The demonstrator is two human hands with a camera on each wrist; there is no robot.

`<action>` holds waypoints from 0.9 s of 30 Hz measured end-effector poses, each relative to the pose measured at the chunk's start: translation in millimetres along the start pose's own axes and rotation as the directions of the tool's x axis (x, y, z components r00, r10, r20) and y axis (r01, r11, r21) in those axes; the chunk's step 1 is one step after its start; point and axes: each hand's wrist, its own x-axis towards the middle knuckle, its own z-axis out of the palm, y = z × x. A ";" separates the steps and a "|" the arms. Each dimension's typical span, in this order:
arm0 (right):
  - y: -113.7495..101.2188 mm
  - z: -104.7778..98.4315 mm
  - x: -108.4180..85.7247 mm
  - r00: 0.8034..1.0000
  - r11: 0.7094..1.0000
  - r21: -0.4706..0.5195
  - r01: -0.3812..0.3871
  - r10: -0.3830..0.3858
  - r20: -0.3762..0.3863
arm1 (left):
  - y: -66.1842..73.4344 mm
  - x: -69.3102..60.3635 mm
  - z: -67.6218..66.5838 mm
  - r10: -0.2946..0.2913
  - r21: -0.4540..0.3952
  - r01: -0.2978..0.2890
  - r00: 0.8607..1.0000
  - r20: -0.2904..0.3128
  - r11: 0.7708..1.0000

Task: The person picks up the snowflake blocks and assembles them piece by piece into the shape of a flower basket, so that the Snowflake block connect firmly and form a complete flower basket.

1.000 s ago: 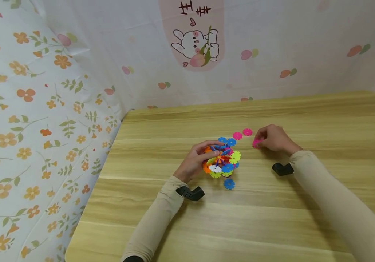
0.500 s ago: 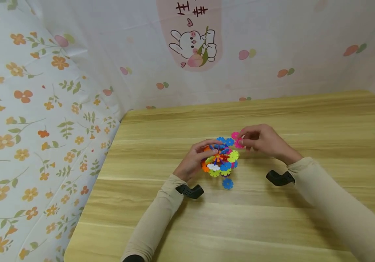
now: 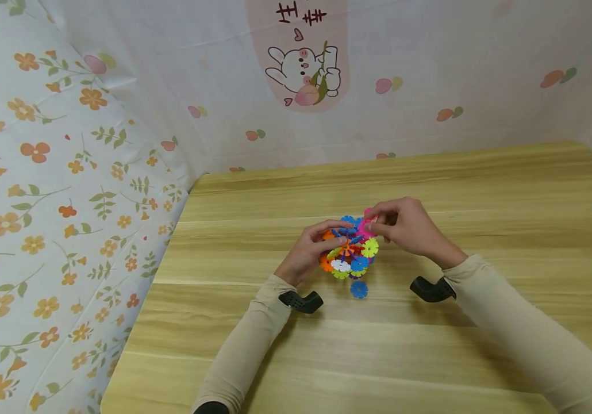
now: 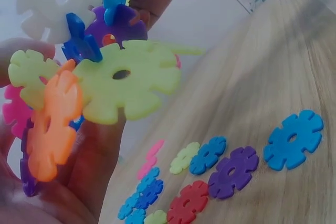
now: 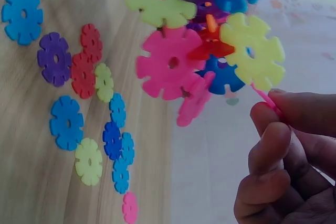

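My left hand (image 3: pixel 305 252) grips a ball-like cluster of interlocked snowflake discs (image 3: pixel 346 250) in orange, blue, yellow-green, white, pink and purple, held up over the table. On the cluster's right side, my right hand (image 3: pixel 408 229) pinches a pink notched disc (image 5: pixel 269 100) between thumb and finger. In the right wrist view that disc is seen nearly edge-on, its tip at a yellow disc (image 5: pixel 253 51) of the cluster. Whether the two are slotted together I cannot tell. In the left wrist view, left-hand fingers wrap the cluster behind an orange disc (image 4: pixel 55 127).
Several loose discs lie on the wooden table (image 3: pixel 430 356) below the cluster. Among them are a blue disc (image 3: pixel 359 289), a purple disc (image 4: pixel 233 172), a red disc (image 4: pixel 188 203) and a pink disc (image 5: pixel 130 207). A patterned cloth (image 3: pixel 213 126) hangs behind the table.
My right hand has carried the pink disc leftward from the table to the cluster's right side. My left hand stays in place, gripping the cluster.
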 end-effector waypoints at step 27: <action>5.9 11.6 2.7 1.000 0.984 0.175 0.008 -0.006 -0.013 | -5.1 1.7 9.1 0.063 -0.052 -0.069 0.993 -0.104 0.996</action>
